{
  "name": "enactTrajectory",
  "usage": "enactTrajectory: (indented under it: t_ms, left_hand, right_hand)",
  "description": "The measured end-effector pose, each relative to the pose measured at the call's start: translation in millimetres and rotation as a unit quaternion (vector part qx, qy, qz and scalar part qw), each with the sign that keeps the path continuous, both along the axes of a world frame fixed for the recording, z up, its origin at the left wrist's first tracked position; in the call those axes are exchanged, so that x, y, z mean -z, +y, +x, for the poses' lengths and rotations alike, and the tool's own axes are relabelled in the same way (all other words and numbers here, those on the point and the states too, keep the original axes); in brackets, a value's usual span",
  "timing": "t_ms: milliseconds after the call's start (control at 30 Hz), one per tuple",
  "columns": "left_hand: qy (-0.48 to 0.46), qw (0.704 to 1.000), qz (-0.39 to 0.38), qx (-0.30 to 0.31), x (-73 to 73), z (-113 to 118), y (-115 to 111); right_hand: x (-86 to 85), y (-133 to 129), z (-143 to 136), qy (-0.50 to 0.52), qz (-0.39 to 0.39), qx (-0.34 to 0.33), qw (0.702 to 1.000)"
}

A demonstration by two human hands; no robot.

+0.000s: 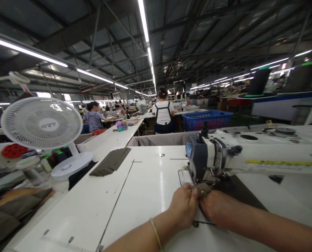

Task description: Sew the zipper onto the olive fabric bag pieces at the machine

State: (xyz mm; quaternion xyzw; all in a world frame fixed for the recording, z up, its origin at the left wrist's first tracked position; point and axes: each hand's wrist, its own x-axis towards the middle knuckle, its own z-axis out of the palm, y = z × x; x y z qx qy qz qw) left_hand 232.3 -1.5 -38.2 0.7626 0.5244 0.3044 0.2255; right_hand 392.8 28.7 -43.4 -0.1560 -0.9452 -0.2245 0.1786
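In front of the needle area of a sewing machine (202,159), my left hand (182,204) is closed, with thumb and fingers pinching the edge of an olive fabric piece (205,188). Pressed close beside it, my right hand (214,207) is curled on the same piece; its fingertips are mostly hidden. A small yellowish mark or metal part shows on the fabric between the hands, too small to name. The fabric's front end reaches under the machine head. Dark olive cloth (241,190) lies flat behind my right hand, on the machine bed.
A stack of olive cut pieces (110,161) lies on the white table (135,203). At left stand a white fan (48,122) and folded cloth (11,213). Beyond the machine are a blue basket (207,120) and a seated person (163,112) with their back turned.
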Motion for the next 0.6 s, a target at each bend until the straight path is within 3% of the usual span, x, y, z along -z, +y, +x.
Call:
enactTrajectory:
  t_ms: [133,200,267,333,433,600]
  left_hand:
    - [-0.004,1.0,-0.001,0.006,-3.3,-0.7,-2.8]
    - [0.01,0.999,0.015,0.031,-5.2,-1.4,-6.9]
    - [0.058,0.994,0.062,0.066,-6.7,-1.7,-12.1]
    - [0.126,0.98,0.117,0.098,-8.0,-0.9,-17.3]
    - [0.192,0.962,0.15,0.122,-12.1,1.8,-22.9]
    - [0.246,0.944,0.161,0.147,-23.3,5.5,-23.0]
  right_hand:
    - [-1.5,-4.8,18.4,0.028,-0.04,0.035,0.998]
    - [2.4,-8.0,31.5,0.093,-0.104,0.088,0.986]
    - [6.0,-9.0,40.6,0.183,-0.221,0.173,0.942]
    - [6.4,-7.3,44.1,0.238,-0.344,0.237,0.877]
    - [0.0,-1.6,43.3,0.235,-0.426,0.237,0.841]
    - [-8.4,7.8,43.7,0.232,-0.445,0.193,0.843]
